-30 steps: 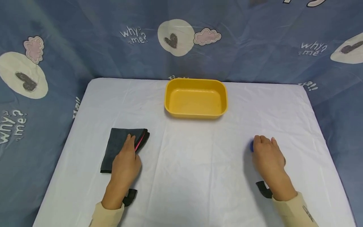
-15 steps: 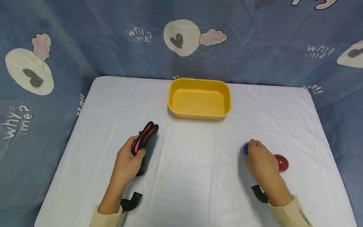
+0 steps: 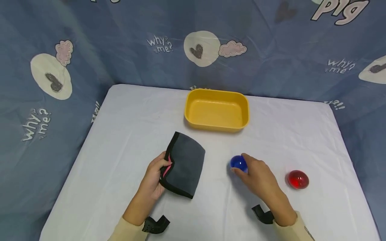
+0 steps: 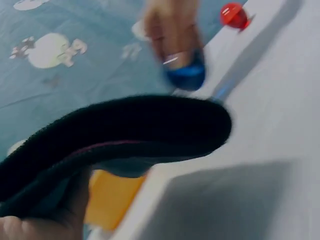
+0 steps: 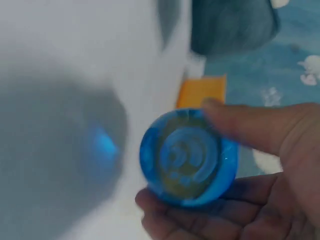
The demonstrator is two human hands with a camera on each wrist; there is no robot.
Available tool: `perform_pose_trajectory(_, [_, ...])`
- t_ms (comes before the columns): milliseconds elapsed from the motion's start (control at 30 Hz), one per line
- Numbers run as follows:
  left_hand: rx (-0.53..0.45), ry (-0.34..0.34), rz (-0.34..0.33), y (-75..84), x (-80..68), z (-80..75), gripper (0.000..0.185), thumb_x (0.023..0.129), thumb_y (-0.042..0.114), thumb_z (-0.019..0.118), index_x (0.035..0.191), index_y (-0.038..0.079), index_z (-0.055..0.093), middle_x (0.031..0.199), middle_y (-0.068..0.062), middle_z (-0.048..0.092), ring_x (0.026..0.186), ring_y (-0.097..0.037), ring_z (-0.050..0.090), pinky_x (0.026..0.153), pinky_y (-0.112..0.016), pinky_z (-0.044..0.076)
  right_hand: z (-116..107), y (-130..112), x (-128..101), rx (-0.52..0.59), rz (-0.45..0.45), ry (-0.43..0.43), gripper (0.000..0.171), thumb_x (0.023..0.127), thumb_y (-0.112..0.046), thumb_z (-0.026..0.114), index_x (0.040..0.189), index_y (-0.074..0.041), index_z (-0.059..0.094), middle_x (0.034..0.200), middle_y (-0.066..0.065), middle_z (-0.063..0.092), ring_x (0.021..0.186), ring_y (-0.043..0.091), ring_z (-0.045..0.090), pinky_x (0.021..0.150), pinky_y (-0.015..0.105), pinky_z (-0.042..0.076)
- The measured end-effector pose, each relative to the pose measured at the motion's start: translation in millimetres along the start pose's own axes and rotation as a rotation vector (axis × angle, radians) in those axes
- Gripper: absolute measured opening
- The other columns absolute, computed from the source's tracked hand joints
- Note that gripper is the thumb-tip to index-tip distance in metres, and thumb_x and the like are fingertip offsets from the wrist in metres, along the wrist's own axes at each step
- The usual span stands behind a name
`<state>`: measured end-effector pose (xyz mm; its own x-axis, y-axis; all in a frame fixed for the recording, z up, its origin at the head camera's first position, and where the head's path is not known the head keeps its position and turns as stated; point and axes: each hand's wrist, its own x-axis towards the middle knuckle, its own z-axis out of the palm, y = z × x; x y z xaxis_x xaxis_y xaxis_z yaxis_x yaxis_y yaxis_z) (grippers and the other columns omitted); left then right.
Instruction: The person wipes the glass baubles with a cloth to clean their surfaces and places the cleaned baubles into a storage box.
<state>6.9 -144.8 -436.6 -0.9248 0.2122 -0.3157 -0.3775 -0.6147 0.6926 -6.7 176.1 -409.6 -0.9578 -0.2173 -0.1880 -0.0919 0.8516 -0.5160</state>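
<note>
My left hand (image 3: 153,177) grips a dark grey fabric pouch (image 3: 187,164) by its black-trimmed edge, where a pink line shows. In the left wrist view the pouch (image 4: 150,125) spreads across the middle, lifted above its shadow on the cloth. A see-through blue ball (image 3: 239,163) is pinched between the thumb and fingers of my right hand (image 3: 262,177), a short way right of the pouch. Up close in the right wrist view, the blue ball (image 5: 189,157) has pale swirls. To the right of that hand a clear red ball (image 3: 298,179) lies on the table.
A yellow rectangular tub (image 3: 217,128) stands at the back middle of the white-covered table (image 3: 135,124). Blue printed cloth (image 3: 135,63) hangs behind and beside the table. Black straps (image 3: 156,225) stick out at both wrists.
My left hand has picked the pouch up and turned it, moving it right. The right hand has carried the blue ball left, away from the red ball, which now shows fully.
</note>
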Motion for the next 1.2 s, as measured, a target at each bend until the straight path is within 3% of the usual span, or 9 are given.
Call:
perform_pose_trajectory(167, [-0.096,-0.007,-0.055,-22.7,12.6,11.2,0.050,0.098,-0.004,0.028,0.147,0.002,0.034,0.130,-0.009,0.050,0.106,-0.014,0.062,0.085,-0.024,0.056,7,-19,2,0.219,-0.073,-0.031,0.055,0.095,-0.037,0.078,0.135,-0.002,0.064,0.108,0.010,0.074,0.089,0.023,0.071,0.080,0.043,0.060])
perform_pose_trajectory(300, [-0.154,-0.038,-0.069,-31.9,13.8,19.5,0.056,0.094,-0.002,0.026,0.149,0.005,0.032,0.130,-0.008,0.049,0.107,-0.016,0.058,0.086,-0.027,0.055,12,-34,2,0.362,-0.142,-0.061,0.056,0.095,-0.041,0.077,0.138,-0.008,0.063,0.125,0.011,0.071,0.106,0.024,0.073,0.089,0.045,0.059])
perform_pose_trajectory(400, [-0.217,-0.106,-0.069,-35.8,10.8,23.2,0.050,0.093,0.001,0.024,0.141,0.006,0.037,0.127,-0.005,0.053,0.108,-0.016,0.057,0.089,-0.029,0.053,13,-42,2,0.389,-0.211,-0.054,0.059,0.096,-0.042,0.077,0.141,-0.007,0.061,0.131,0.011,0.069,0.108,0.023,0.072,0.090,0.043,0.059])
perform_pose_trajectory(533, [-0.261,-0.163,-0.063,-42.1,7.0,24.6,0.035,0.104,0.012,0.026,0.124,0.010,0.054,0.116,0.001,0.065,0.103,-0.011,0.064,0.089,-0.027,0.054,14,-50,3,0.380,-0.266,-0.024,0.063,0.095,-0.038,0.078,0.144,-0.004,0.059,0.136,0.012,0.066,0.109,0.022,0.072,0.089,0.040,0.059])
perform_pose_trajectory(700, [-0.178,-0.037,-0.068,-54.5,8.4,30.6,0.026,0.109,0.036,0.048,0.122,0.016,0.061,0.111,0.003,0.071,0.101,-0.009,0.068,0.090,-0.027,0.055,19,-58,5,0.356,-0.299,-0.003,0.061,0.093,-0.032,0.082,0.142,-0.002,0.060,0.136,0.011,0.066,0.107,0.019,0.071,0.087,0.035,0.059])
perform_pose_trajectory(867, [-0.153,0.044,-0.044,-61.7,7.2,31.7,0.056,0.098,0.066,0.057,0.128,0.019,0.058,0.120,0.003,0.068,0.110,-0.010,0.065,0.096,-0.029,0.053,28,-65,8,0.289,-0.341,0.045,0.063,0.092,-0.031,0.083,0.139,0.003,0.060,0.132,0.014,0.067,0.107,0.022,0.070,0.088,0.039,0.059])
perform_pose_trajectory(967, [-0.125,0.042,-0.041,-61.8,6.4,32.3,0.050,0.101,0.059,0.058,0.128,0.017,0.058,0.119,0.002,0.067,0.109,-0.011,0.065,0.095,-0.028,0.054,32,-70,9,0.226,-0.354,0.071,0.065,0.091,-0.031,0.084,0.139,0.005,0.059,0.134,0.017,0.066,0.116,0.028,0.068,0.095,0.045,0.056])
perform_pose_trajectory(1067, [-0.106,0.006,-0.052,-61.2,7.1,35.6,0.033,0.105,0.034,0.055,0.129,0.011,0.054,0.119,-0.001,0.066,0.108,-0.013,0.065,0.093,-0.029,0.054,35,-74,10,0.157,-0.373,0.099,0.066,0.089,-0.032,0.085,0.137,0.006,0.061,0.133,0.018,0.066,0.122,0.032,0.065,0.099,0.047,0.054])
perform_pose_trajectory(1200, [-0.130,-0.018,-0.075,-60.4,9.1,41.1,0.033,0.101,0.020,0.040,0.130,0.007,0.046,0.117,-0.003,0.060,0.104,-0.013,0.062,0.091,-0.028,0.053,39,-77,12,0.092,-0.428,0.162,0.065,0.087,-0.034,0.087,0.133,0.006,0.064,0.128,0.017,0.067,0.118,0.031,0.066,0.097,0.046,0.055])
